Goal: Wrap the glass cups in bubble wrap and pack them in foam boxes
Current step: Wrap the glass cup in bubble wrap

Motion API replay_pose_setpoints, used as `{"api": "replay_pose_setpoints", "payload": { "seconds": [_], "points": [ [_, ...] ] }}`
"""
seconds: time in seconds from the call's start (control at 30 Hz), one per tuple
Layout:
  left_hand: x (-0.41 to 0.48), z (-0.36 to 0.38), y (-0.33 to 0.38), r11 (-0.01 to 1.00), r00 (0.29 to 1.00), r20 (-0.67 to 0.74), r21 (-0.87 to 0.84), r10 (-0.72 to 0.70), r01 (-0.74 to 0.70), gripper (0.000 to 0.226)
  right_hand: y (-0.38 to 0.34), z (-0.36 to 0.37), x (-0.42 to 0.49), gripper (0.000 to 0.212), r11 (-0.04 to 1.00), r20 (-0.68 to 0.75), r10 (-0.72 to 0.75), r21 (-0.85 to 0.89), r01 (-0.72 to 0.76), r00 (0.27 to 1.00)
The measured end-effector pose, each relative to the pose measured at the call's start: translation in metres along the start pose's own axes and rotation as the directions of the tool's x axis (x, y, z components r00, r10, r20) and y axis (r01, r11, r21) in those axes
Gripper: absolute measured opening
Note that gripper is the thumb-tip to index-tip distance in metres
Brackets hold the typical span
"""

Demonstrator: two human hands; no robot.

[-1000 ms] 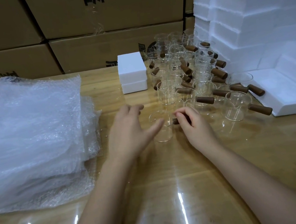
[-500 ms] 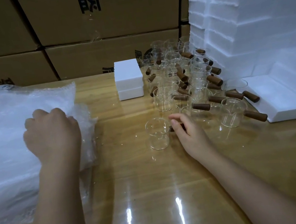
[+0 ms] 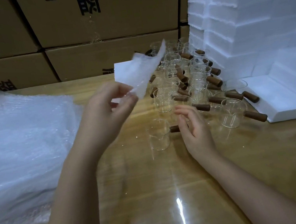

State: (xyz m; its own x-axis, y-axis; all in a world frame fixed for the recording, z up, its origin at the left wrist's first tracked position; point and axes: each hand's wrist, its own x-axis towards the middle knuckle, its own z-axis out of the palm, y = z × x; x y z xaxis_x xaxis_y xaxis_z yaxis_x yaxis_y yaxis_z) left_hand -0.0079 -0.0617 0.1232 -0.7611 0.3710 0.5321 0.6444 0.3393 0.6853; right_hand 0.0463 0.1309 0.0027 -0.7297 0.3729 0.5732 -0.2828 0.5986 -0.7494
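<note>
Two hands are counted, the left hand (image 3: pixel 105 114) and the right hand (image 3: pixel 194 127). One loose sheet (image 3: pixel 141 72) of bubble wrap is seen, and one pile (image 3: pixel 23 147) of further sheets whose number cannot be told. One cup (image 3: pixel 158 135) is set apart. The cluster (image 3: pixel 186 78) of cups behind it is put at well over a dozen, the exact figure being lost in overlapping glass. At least four cartons (image 3: pixel 104 10) are made out. One foam stack (image 3: pixel 254 17) is seen, its pieces not countable. All is carried by one tabletop (image 3: pixel 155 188).

bubble wrap stack (image 3: pixel 19 151) left, glass cups (image 3: pixel 192 77) centre, foam boxes (image 3: pixel 259 36) right, cartons (image 3: pixel 104 12) behind
</note>
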Motion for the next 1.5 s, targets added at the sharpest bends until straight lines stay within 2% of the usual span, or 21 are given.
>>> {"api": "replay_pose_setpoints", "payload": {
  "seconds": [0.07,0.17,0.27,0.33,0.4,0.47,0.57,0.67,0.77,0.83,0.93,0.97,1.0,1.07,1.13,1.3,1.37,1.5],
  "points": [
    [-0.001,0.000,0.004,0.983,0.998,0.067,-0.182,-0.018,0.030,0.004,-0.007,-0.004,0.004,0.023,0.998,-0.047,-0.036,0.047,0.038,0.998],
    [-0.001,-0.002,0.005,0.938,0.991,0.136,-0.343,-0.006,0.053,0.006,-0.023,-0.017,0.019,0.029,0.987,-0.090,0.017,0.159,-0.003,0.996],
    [-0.002,-0.008,0.003,0.868,0.982,0.189,-0.483,-0.026,0.116,0.017,-0.042,-0.037,0.038,0.058,0.973,-0.070,0.142,0.194,-0.126,0.987],
    [-0.003,-0.012,0.000,0.872,0.971,0.239,-0.470,-0.025,0.138,0.018,-0.051,-0.053,0.050,0.080,0.980,0.044,0.165,0.106,-0.169,0.985],
    [-0.004,-0.014,-0.002,0.896,0.968,0.252,-0.425,-0.021,0.130,0.017,-0.060,-0.067,0.060,0.084,0.987,0.233,0.151,0.016,-0.159,0.961],
    [-0.003,-0.014,-0.003,0.921,0.972,0.234,-0.369,-0.033,0.120,0.017,-0.068,-0.079,0.065,0.074,0.993,0.366,0.114,-0.027,-0.112,0.924],
    [-0.002,-0.015,-0.008,0.968,0.979,0.201,-0.233,-0.044,0.091,0.020,-0.079,-0.088,0.068,0.042,0.997,0.457,0.044,-0.080,-0.008,0.888],
    [-0.001,-0.014,-0.009,0.980,0.986,0.157,-0.183,-0.049,0.078,0.023,-0.085,-0.089,0.067,0.020,0.999,0.552,0.024,-0.037,-0.004,0.834],
    [0.000,-0.012,-0.013,0.970,0.998,0.047,-0.234,-0.051,0.061,0.021,-0.083,-0.087,0.067,0.006,0.988,0.465,-0.013,0.140,-0.059,0.885],
    [0.001,-0.014,-0.018,0.938,0.993,0.001,-0.328,-0.118,0.112,0.037,-0.078,-0.084,0.067,0.010,0.955,0.347,0.005,0.276,-0.107,0.938],
    [0.003,-0.018,-0.023,0.779,0.977,0.028,-0.599,-0.213,0.187,0.065,-0.066,-0.080,0.070,0.011,0.881,0.249,0.136,0.413,-0.232,0.959],
    [0.003,-0.018,-0.026,0.726,0.978,0.038,-0.664,-0.207,0.180,0.062,-0.062,-0.079,0.072,0.013,0.849,0.236,0.179,0.454,-0.271,0.955],
    [0.003,-0.017,-0.026,0.691,0.979,0.041,-0.702,-0.199,0.170,0.050,-0.059,-0.078,0.073,0.014,0.813,0.230,0.213,0.498,-0.303,0.950],
    [0.003,-0.013,-0.024,0.700,0.976,0.012,-0.694,-0.219,0.165,0.016,-0.055,-0.076,0.074,0.016,0.753,0.233,0.251,0.563,-0.341,0.940],
    [0.003,-0.007,-0.023,0.730,0.974,-0.018,-0.665,-0.226,0.157,0.015,-0.054,-0.073,0.073,0.018,0.742,0.255,0.256,0.566,-0.359,0.932],
    [0.003,0.002,-0.025,0.807,0.956,-0.129,-0.572,-0.265,0.147,0.023,-0.048,-0.069,0.072,0.017,0.822,0.287,0.283,0.419,-0.386,0.915],
    [0.003,0.006,-0.031,0.847,0.945,-0.142,-0.496,-0.294,0.189,0.021,-0.046,-0.065,0.071,0.017,0.837,0.307,0.305,0.366,-0.408,0.902],
    [0.004,0.013,-0.043,0.854,0.905,-0.167,-0.432,-0.392,0.290,0.020,-0.039,-0.055,0.069,0.021,0.867,0.265,0.370,0.247,-0.433,0.891]
  ]
}}
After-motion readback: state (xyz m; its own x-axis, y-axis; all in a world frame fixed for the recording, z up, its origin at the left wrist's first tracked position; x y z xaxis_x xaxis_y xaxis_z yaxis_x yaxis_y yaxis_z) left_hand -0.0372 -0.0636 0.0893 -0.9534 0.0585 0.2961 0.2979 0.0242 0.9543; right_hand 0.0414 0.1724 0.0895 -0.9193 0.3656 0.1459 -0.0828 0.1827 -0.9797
